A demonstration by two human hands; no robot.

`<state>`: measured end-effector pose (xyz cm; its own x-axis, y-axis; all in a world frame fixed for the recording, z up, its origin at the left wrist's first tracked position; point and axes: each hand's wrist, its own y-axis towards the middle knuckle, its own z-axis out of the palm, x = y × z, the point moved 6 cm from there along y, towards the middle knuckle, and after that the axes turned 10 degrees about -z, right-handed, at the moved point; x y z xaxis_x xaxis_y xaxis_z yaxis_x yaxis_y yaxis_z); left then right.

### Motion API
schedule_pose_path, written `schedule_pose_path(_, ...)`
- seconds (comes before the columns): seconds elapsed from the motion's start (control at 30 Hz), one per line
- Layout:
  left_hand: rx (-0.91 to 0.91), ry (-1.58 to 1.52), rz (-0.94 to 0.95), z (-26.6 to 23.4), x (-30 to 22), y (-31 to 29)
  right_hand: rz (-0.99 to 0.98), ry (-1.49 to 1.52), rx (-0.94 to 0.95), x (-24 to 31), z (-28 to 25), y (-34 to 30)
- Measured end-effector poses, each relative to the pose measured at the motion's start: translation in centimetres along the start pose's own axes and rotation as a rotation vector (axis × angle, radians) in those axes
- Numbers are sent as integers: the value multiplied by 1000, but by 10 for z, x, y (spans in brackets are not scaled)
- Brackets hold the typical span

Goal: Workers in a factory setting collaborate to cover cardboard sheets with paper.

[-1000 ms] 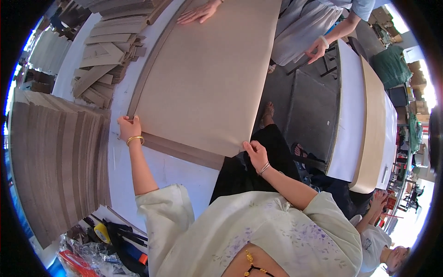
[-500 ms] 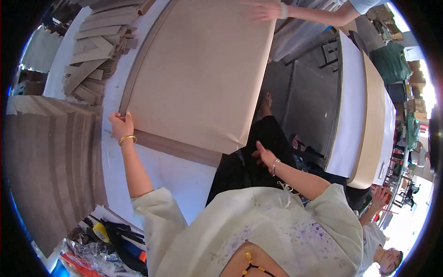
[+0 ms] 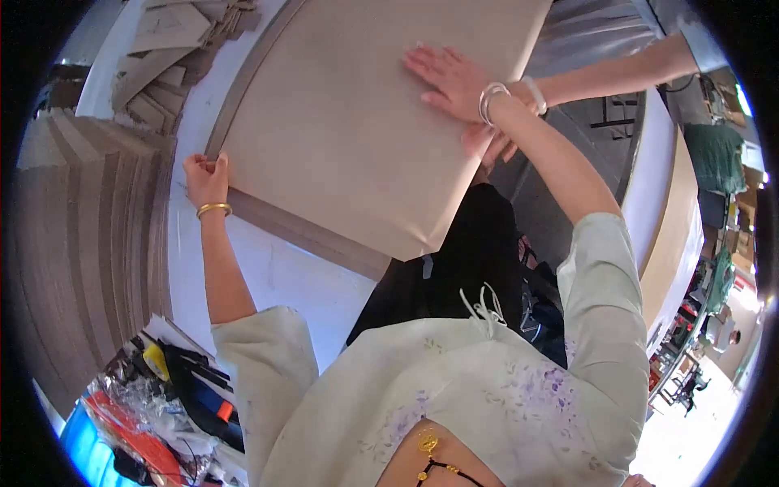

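Observation:
A large tan sheet (image 3: 341, 138), paper or thin board, covers a stack of brown boards (image 3: 312, 231) on the white table (image 3: 280, 288). At the stack's near left corner, my left hand (image 3: 207, 180) is closed, thumb on top, pinching the sheet's corner edge. How many layers it grips is hidden. My right hand (image 3: 454, 85) lies flat with fingers spread on the sheet toward its right side. Under my right wrist a co-worker's hand (image 3: 487, 144) shows at the sheet's right edge, partly covered by my arm.
A tall stack of brown boards (image 3: 89, 235) stands at the left, with loose cardboard strips (image 3: 162, 57) beyond it. Plastic wrap and tools (image 3: 162, 406) lie at the lower left. Another table (image 3: 653, 170) with a tan sheet is on the right.
My right hand has swung up from beside the sheet's near right corner onto its surface. The co-worker's hand has come nearer along the right edge. My left hand keeps its corner.

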<state>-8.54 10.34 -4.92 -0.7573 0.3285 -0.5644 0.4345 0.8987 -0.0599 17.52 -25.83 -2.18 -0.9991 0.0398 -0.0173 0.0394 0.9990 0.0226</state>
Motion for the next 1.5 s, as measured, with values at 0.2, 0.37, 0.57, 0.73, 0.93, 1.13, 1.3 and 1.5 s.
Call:
schedule_pose_path(0.2,50,-17,-32,-2,-8,0,-110,63,39,50,28,27)
schedule_pose_path(0.37,11,45,-43,-10,-6,-4,-484,397,148,183,13,-26)
schedule_pose_path(0.57,27,16,-65,-8,-7,-4,12,280,146,108,14,-23)
schedule_pose_path(0.73,51,1,-78,-13,-13,-9,-91,304,-141,119,-42,-26)
schedule_pose_path(0.93,38,-18,-47,-6,-11,-1,-32,276,-329,218,-18,-85)
schedule_pose_path(1.13,56,-27,-34,-5,-1,1,146,341,-428,233,-23,-83)
schedule_pose_path(1.3,70,-4,-60,3,3,-2,258,669,-440,219,-40,-78)
schedule_pose_path(1.5,94,-114,-65,7,13,17,284,695,-461,203,-103,-70)
